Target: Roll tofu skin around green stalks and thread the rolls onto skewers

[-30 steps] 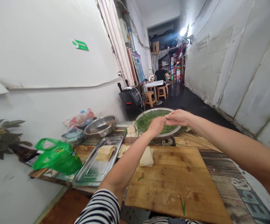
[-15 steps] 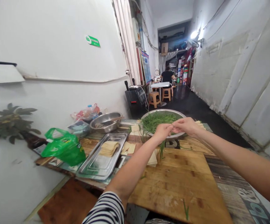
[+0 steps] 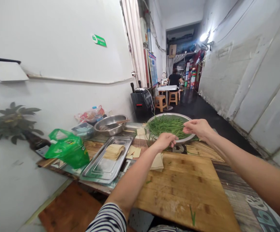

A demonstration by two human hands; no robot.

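A wide metal bowl [image 3: 152, 116] heaped with long green chives [image 3: 165, 125] stands beyond the cutting board. At its near rim is my left hand [image 3: 166, 141], the fingers curled in; what they hold, if anything, is hidden. My right hand [image 3: 198, 128] hovers over the bowl's right side with thumb and fingertips pinched together, and whatever is between them is too small to make out. The wooden cutting board [image 3: 188, 190] lies below my forearms with a few bits of chive on it. Square tofu sheets [image 3: 157, 162] are stacked at its left edge, partly behind my left forearm.
To the left, a metal tray [image 3: 98, 170] carries a stack of tofu sheets [image 3: 114, 151]. Around it are a green plastic bag [image 3: 68, 149] and a steel bowl [image 3: 111, 125] with chopsticks. Thin skewers [image 3: 204, 150] lie to the right. A person [image 3: 174, 80] sits far back.
My hands, together over the bowl's near rim before, have parted: the right went right and slightly up, the left slightly down. The chives hanging below them are no longer seen there.
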